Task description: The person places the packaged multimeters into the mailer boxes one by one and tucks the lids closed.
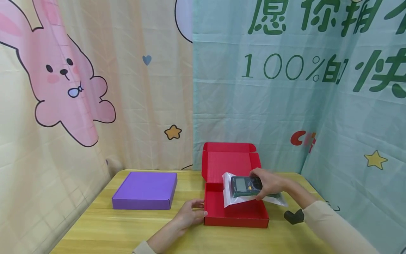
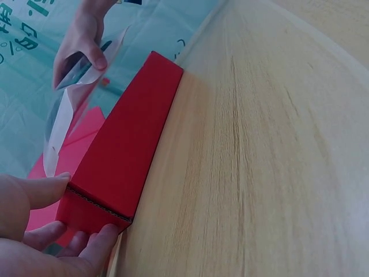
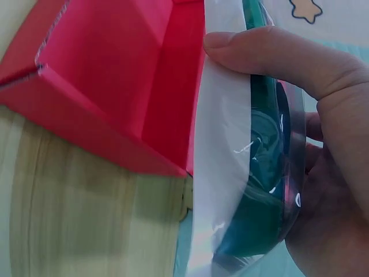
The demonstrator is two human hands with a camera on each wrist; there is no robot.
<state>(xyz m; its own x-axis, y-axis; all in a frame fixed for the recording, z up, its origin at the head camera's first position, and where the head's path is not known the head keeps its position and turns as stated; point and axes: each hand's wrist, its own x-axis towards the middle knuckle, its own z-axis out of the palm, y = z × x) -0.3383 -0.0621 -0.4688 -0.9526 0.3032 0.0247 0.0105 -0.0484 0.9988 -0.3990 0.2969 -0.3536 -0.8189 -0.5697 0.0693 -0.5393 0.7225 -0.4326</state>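
In the head view, my right hand (image 1: pixel 269 184) grips a digital multimeter (image 1: pixel 243 186) in a clear plastic bag (image 1: pixel 228 199), tilted above the open red box (image 1: pixel 236 221). The right wrist view shows the thumb (image 3: pixel 248 49) across the bag's white strip, with the meter's green side (image 3: pixel 262 167) behind the plastic. My left hand (image 1: pixel 189 214) holds the box at its left side. From the left wrist, the thumb (image 2: pixel 46 190) lies at the box's upper edge and the fingertips (image 2: pixel 104 239) touch the side below. The box lid (image 1: pixel 233 164) stands raised at the back.
A closed purple box (image 1: pixel 144 190) lies left of the red one on the wooden table (image 1: pixel 95 229). Beside the right sleeve (image 1: pixel 330 222) is a small dark object (image 1: pixel 294 216). Printed curtains (image 1: pixel 142 106) hang behind the table and along its sides.
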